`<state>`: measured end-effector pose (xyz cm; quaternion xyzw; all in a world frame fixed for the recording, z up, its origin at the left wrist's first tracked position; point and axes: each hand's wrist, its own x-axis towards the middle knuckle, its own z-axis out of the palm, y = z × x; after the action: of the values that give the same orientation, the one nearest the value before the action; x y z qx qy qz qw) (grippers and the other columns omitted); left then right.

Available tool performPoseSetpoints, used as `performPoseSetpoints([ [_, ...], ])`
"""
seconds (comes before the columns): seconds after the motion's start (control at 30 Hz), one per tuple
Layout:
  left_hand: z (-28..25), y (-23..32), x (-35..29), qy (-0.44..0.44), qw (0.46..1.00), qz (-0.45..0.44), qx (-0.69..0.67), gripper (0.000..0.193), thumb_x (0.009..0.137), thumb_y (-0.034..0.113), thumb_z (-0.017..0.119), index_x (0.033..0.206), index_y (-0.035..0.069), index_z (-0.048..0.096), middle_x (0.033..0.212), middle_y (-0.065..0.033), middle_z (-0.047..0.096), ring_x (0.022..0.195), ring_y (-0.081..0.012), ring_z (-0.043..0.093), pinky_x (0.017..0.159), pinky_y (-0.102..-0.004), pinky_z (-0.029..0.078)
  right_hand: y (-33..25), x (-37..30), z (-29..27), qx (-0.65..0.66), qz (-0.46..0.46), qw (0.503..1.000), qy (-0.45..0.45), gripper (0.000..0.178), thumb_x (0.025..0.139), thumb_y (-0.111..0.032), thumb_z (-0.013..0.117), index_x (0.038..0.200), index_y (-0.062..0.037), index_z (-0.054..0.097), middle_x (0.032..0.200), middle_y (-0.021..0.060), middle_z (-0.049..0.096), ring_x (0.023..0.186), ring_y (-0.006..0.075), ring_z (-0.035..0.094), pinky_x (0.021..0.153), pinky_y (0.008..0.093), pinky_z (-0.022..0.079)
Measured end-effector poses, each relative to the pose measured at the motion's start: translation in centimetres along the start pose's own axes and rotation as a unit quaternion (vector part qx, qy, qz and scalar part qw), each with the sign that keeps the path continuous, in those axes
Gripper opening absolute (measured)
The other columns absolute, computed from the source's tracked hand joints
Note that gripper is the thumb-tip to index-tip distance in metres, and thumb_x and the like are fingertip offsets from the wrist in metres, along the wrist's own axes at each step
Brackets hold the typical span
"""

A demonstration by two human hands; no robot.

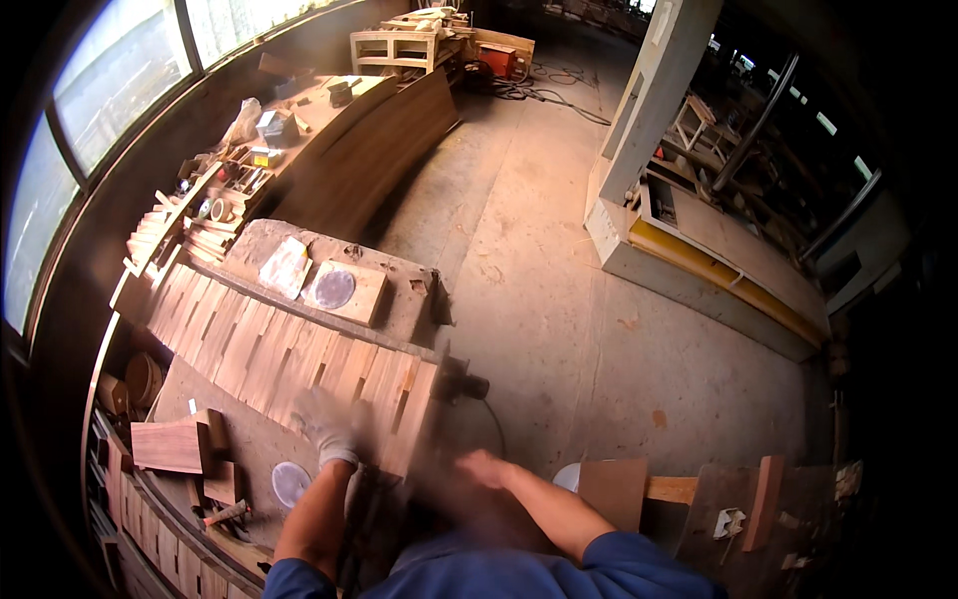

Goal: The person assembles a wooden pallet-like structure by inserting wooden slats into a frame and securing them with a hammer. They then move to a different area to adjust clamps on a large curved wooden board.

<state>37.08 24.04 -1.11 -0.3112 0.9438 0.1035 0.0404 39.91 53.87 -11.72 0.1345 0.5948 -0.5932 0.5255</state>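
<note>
A row of wooden strips (299, 354) lies side by side along the bench, with dark gaps between some of them. My left hand (327, 427), in a pale glove, is over the near edge of this row. Motion blurs it, but its fingers look stretched out over the wood, holding nothing I can make out. Just past the right end of the row is my right hand (483, 467), bare and held low. Its fingers are smeared by motion, so their grip and anything in them cannot be told.
Behind the strips, a sanding disc (333, 289) rests on a board. To the left are wood blocks (170, 445), a hammer (228, 513) and another round disc (291, 483). A brown panel (613, 491) stands at the lower right. A cluttered workbench (329, 115) extends along the windows.
</note>
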Motion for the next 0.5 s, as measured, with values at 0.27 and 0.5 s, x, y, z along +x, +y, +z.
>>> performPoseSetpoints([
  [0.27, 1.0, -1.2, -0.6, 0.050, 0.996, 0.015, -0.072, 0.104, 0.085, 0.066, 0.057, 0.154, -0.004, 0.024, 0.162, -0.0289, 0.015, 0.152, -0.0439, 0.002, 0.122, -0.0539, -0.006, -0.9, -2.0, 3.5, -0.463, -0.241, 0.833, 0.185, 0.059, 0.073, -0.037, 0.082, 0.112, 0.0032, 0.062, 0.111, 0.0266, 0.066, 0.103, 0.0428, 0.064, 0.088, 0.0464, 0.054],
  [0.5, 1.8, -1.6, -0.1, 0.029, 0.999, 0.020, -0.024, 0.102, 0.088, 0.070, 0.049, 0.154, -0.004, 0.024, 0.162, -0.0261, 0.016, 0.152, -0.0412, 0.002, 0.120, -0.0557, -0.006, 1.3, 1.7, 4.3, -0.619, -0.151, 0.723, 0.268, 0.050, 0.068, -0.036, 0.087, 0.099, -0.0017, 0.069, 0.098, 0.0222, 0.069, 0.096, 0.0408, 0.068, 0.084, 0.0478, 0.055],
])
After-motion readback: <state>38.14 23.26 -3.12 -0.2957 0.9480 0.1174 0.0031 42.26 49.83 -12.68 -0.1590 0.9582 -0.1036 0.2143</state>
